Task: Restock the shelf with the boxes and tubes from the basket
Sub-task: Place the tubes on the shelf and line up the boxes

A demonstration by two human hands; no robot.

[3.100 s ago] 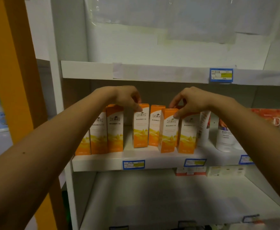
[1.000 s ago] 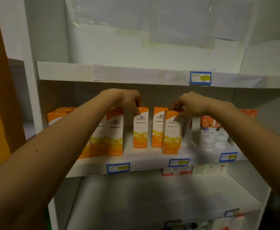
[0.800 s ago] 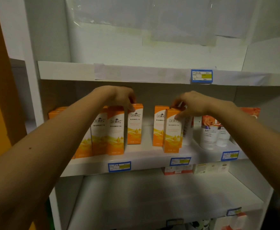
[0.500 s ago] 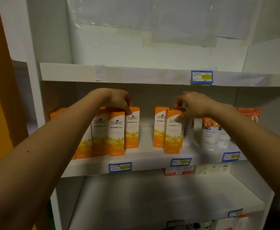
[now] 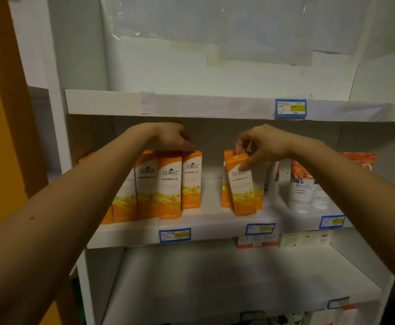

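Orange boxes [image 5: 159, 184]: upright cluster at the left of the middle shelf [image 5: 215, 227], then a gap, then a smaller group. Left hand [image 5: 168, 137]: fingers curled down over the top of the cluster's end box [image 5: 191, 179]. Right hand [image 5: 264, 144]: pinches the top of 1 tilted box [image 5: 242, 188], front of the smaller group. 2 tubes [image 5: 302, 186] stand just right of it.

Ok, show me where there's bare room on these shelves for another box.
Middle shelf: a bare gap between the left row of orange boxes, under the left hand, and the tilted orange box pinched by the right hand. Lower shelf: bare board in front of small boxes at the back right. Crowded: from the tilted box to the white tubes.
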